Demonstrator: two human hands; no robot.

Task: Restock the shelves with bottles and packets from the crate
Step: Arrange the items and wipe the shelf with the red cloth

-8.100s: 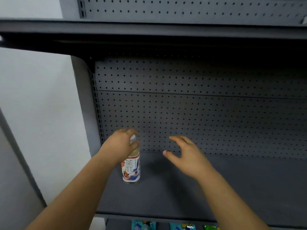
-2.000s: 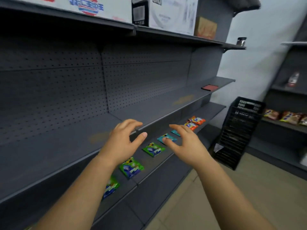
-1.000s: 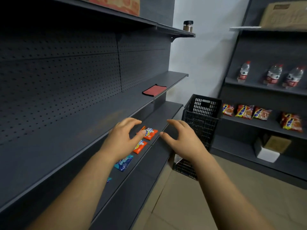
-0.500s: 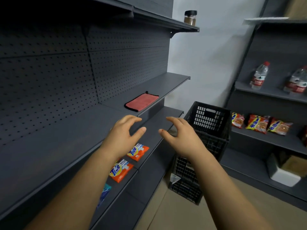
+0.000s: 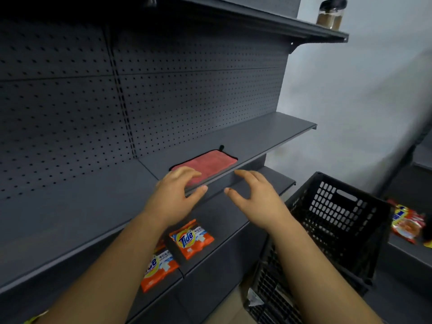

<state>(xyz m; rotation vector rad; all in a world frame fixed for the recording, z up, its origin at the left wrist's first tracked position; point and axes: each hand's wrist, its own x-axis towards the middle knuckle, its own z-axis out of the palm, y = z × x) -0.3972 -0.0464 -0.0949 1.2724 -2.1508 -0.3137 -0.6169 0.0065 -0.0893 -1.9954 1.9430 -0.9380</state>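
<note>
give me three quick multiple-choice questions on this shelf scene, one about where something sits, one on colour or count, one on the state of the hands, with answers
1. Where does the red cloth lie?
A. in the crate
B. on the middle shelf, near its front edge
C. on the top shelf beside the jar

2. How many orange Tide packets show on the lower shelf?
A. two
B. four
C. none

3. What are the hands doing?
A. each grips a bottle
B. both are spread and hold nothing
C. the left one pinches a packet

Answers:
1. B: the cloth lies flat on the middle shelf, while the jar stands alone higher up.
2. A: one packet lies whole in view and a second is partly hidden behind the left forearm.
3. B: the left hand and the right hand have loosely spread fingers with nothing in them, beside the black crate.
</note>
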